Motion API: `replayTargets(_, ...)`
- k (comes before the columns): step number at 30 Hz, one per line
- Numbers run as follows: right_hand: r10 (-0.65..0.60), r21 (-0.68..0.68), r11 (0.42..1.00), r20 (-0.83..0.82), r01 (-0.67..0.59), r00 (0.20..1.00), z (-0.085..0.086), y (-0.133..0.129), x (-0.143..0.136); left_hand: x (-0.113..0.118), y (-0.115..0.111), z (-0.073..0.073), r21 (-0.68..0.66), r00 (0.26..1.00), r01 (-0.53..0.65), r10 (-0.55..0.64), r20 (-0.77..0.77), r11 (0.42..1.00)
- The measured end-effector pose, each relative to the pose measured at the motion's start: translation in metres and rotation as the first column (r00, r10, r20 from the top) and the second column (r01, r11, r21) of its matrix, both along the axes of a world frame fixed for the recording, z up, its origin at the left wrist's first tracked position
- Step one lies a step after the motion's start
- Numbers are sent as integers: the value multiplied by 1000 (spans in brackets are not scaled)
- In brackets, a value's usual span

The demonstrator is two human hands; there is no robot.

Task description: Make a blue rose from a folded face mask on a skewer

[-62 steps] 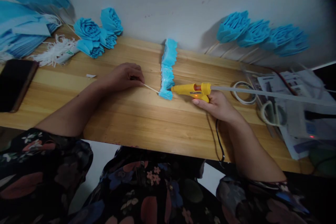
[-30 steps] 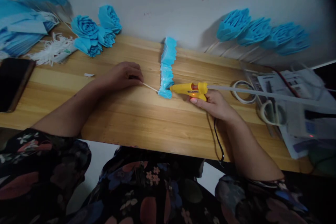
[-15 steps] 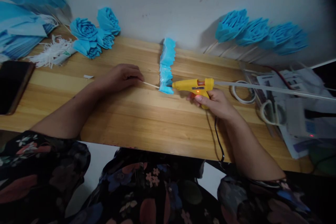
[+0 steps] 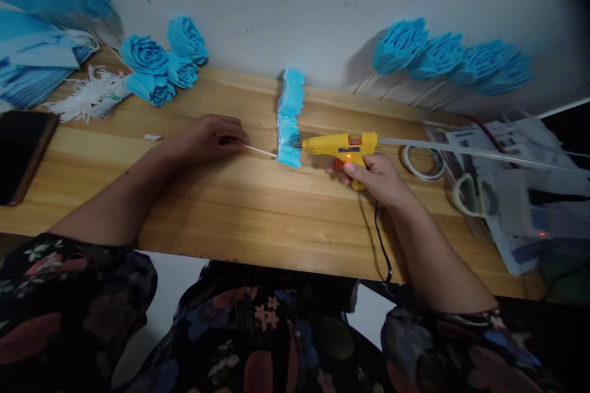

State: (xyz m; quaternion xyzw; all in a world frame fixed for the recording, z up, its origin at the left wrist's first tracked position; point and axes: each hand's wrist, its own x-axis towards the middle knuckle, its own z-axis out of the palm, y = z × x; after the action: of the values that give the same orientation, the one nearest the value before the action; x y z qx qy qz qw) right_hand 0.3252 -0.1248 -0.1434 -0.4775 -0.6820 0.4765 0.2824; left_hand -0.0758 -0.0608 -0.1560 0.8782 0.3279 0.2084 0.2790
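Observation:
A pleated blue strip [image 4: 290,101] lies on the wooden table, running from near the wall towards me. My left hand [image 4: 214,137] pinches a thin pale stick [image 4: 260,150], whose far end meets the strip's near end. From the right, my right hand [image 4: 371,177] grips a yellow glue gun [image 4: 338,144] with its orange light lit. The gun's nozzle is at the strip's right edge, just above the stick's end. A long clear glue stick [image 4: 465,152] extends from the back of the gun.
Blue flowers [image 4: 145,54] and white cords [image 4: 90,95] stand left, beside a phone [image 4: 25,150]. More stemmed flowers [image 4: 400,46] lean on the wall at right. Tape [image 4: 423,163], scissors [image 4: 474,195] and a white box [image 4: 520,202] lie right. A black cord [image 4: 382,245] hangs over the front edge.
The glue gun's nozzle has shifted slightly up along the strip, away from its near end. Both hands keep their grips, and the whole view has moved a little.

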Motion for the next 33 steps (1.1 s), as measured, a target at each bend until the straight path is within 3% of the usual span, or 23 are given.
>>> replayTargets(4,9,6,1000,7,-9,1000,-1,0,1,1,-2,3,-22,1000,-17,17,5,1000)
replayTargets(12,15,-1,1000,27,-15,1000,-4,-1,2,-7,1,2,-47,997,78,-76,27,996)
replayTargets(18,12,18,1000,8,-12,1000,-3,-3,0,-17,7,-5,-109,997,65,-61,37,992)
replayTargets(27,26,36,999,49,-27,998,-7,-3,1,-12,7,-6,-38,997,42,-39,61,998)
replayTargets(33,55,51,997,57,-58,997,-7,-5,-1,-11,7,-8,-64,999,26,-23,47,998)
